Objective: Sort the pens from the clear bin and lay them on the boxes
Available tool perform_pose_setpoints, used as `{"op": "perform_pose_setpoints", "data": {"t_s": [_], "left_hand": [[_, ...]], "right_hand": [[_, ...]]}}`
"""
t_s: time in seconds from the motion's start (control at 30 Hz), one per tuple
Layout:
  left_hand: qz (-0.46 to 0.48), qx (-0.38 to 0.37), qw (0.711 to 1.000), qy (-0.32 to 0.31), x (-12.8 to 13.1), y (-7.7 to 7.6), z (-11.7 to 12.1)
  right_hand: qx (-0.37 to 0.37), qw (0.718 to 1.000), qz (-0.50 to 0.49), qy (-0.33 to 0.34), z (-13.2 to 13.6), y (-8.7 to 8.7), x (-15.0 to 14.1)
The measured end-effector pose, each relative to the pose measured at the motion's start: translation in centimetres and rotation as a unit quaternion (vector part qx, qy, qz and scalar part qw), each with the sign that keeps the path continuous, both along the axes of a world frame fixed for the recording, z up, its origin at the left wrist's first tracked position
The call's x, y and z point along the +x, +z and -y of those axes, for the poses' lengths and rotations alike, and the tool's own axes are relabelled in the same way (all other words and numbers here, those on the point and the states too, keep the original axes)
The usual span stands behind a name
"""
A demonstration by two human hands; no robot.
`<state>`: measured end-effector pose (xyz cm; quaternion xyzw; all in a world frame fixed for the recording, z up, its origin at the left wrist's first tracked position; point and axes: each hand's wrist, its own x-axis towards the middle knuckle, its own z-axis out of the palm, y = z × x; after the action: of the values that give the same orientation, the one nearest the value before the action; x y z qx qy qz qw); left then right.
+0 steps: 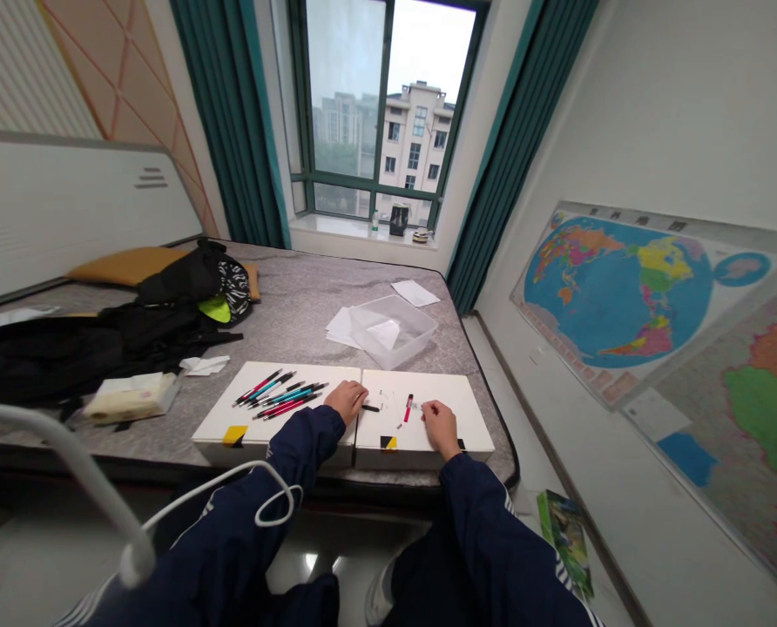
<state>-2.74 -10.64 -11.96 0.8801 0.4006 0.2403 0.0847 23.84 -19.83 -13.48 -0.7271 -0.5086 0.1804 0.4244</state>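
My left hand [347,401] rests on the seam between two white boxes, its fingers curled in. A short black pen part [371,407] sticks out from its fingertips. On the right-hand box [470,409] my right hand [441,427] is closed in a pinch, and what its fingertips hold is too small to make out. Between my hands lies a red and black pen barrel [408,409], with several tiny pen pieces [399,426] around it. Several red, blue and black pens [290,399] lie in a loose group on the left-hand box [215,418].
Behind the boxes stands a clear plastic bin [398,348] beside white papers [340,326]. A tissue pack [131,398] and a black bag [159,326] lie to the left on the grey mattress [297,305]. A white cable [232,471] loops over my left sleeve.
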Motion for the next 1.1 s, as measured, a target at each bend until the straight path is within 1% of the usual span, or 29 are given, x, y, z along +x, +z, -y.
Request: {"op": "perform_pose_setpoints", "data": {"t_s": [0.13,0.27,0.33,0.43,0.5,0.57,0.9,1.0,1.1], "left_hand": [[0.015,0.02,0.998,0.05,-3.9,-0.1,0.1],[-0.017,0.027,0.996,0.083,-7.6,-0.7,0.9],[-0.034,0.034,0.992,0.119,-9.0,-0.9,1.4],[-0.049,0.038,0.98,0.191,-10.3,-1.0,1.9],[-0.063,0.03,0.972,0.224,-10.8,-0.8,2.1],[-0.08,0.021,0.968,0.235,-11.1,-0.5,2.1],[-0.151,-0.017,0.963,0.221,-10.7,0.6,0.8],[-0.157,-0.023,0.963,0.218,-10.5,0.8,0.8],[-0.149,-0.023,0.965,0.214,-10.4,0.7,1.0]], "right_hand": [[-0.001,1.0,0.0,0.003,0.0,0.1,0.0],[-0.004,1.0,-0.004,0.003,0.0,0.2,0.0],[-0.006,1.0,0.0,0.002,0.1,0.3,-0.1],[-0.009,1.0,0.006,-0.001,0.2,0.5,-0.1],[-0.011,1.0,0.008,0.0,0.2,0.6,-0.1],[-0.011,1.0,0.008,0.002,0.2,0.7,-0.1],[-0.005,1.0,0.006,0.008,0.2,0.7,-0.1],[-0.003,1.0,0.001,0.007,0.2,0.6,-0.1],[0.0,1.0,-0.001,0.008,0.2,0.4,0.0]]}}
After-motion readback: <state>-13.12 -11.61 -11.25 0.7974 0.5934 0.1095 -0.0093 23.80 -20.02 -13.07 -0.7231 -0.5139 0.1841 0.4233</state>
